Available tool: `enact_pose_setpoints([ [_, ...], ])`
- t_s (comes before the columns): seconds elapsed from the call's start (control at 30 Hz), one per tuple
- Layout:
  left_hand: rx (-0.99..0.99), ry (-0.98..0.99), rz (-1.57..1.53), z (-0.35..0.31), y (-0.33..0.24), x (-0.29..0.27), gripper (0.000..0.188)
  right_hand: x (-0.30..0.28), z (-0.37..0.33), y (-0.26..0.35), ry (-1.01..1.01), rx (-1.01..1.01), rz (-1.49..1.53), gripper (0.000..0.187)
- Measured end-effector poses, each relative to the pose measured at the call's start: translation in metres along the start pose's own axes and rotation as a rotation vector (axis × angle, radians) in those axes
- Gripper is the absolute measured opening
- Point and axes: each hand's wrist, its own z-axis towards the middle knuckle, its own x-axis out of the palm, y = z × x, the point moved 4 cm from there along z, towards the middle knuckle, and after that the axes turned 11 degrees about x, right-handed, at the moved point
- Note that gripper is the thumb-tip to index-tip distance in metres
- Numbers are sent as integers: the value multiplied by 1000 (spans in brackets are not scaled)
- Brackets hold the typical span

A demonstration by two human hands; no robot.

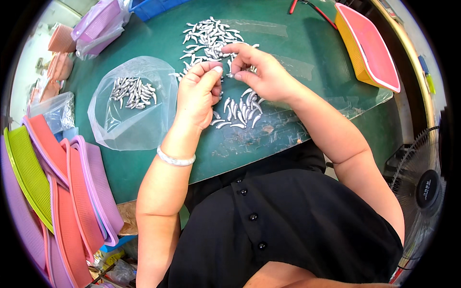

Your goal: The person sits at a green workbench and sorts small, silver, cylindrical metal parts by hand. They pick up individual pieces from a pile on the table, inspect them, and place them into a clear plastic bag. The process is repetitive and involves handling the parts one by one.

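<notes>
A heap of small silver, curved, tadpole-shaped pieces (pixel 211 38) lies on the green table (pixel 307 120), beyond my hands. My left hand (pixel 200 91), with a pale bangle on its wrist, is closed with thumb against curled fingers; whatever sits in that pinch is hidden. Across from it, my right hand (pixel 264 72) reaches over the heap's near edge, its index finger and thumb apart and no piece plainly held. A smaller group of silver pieces (pixel 242 110) lies nearer me, below both hands. Left of my left hand, a clear plastic bag (pixel 108 127) lies spread out with silver pieces (pixel 134 92) on it.
A yellow-and-pink basket (pixel 370 53) stands at the far right, near red-handled pliers (pixel 319 14). Stacked plastic baskets (pixel 67 192) crowd the left side. Lilac baskets in plastic wrap (pixel 98 29) and a blue bin (pixel 156 7) are at the back left. A fan (pixel 425 189) stands right.
</notes>
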Motion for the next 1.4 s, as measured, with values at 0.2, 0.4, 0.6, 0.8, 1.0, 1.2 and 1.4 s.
enact_pose_setpoints([
  [0.2, 196, 122, 124, -7, -9, 13, 19, -4, 1, 4, 69, -10, 535, 47],
  [0.4, 329, 96, 255, -7, -11, 12, 16, -2, -1, 6, 87, 14, 624, 45],
  [0.6, -145, 73, -320, -2, 4, 3, 9, -2, -2, 5, 200, 155, 642, 44],
  [0.8, -331, 113, -474, -1, 17, 3, 13, 3, -6, 12, 50, -133, 325, 47],
  [1.0, -385, 180, -490, -5, 19, 7, 17, 1, -10, 18, -101, -234, 95, 49],
  [1.2, -388, 212, -494, -7, 17, 9, 20, 1, -11, 22, -134, -292, 61, 53],
  [1.4, -397, 213, -513, -6, 19, 9, 19, 0, -12, 22, -127, -282, 47, 53],
])
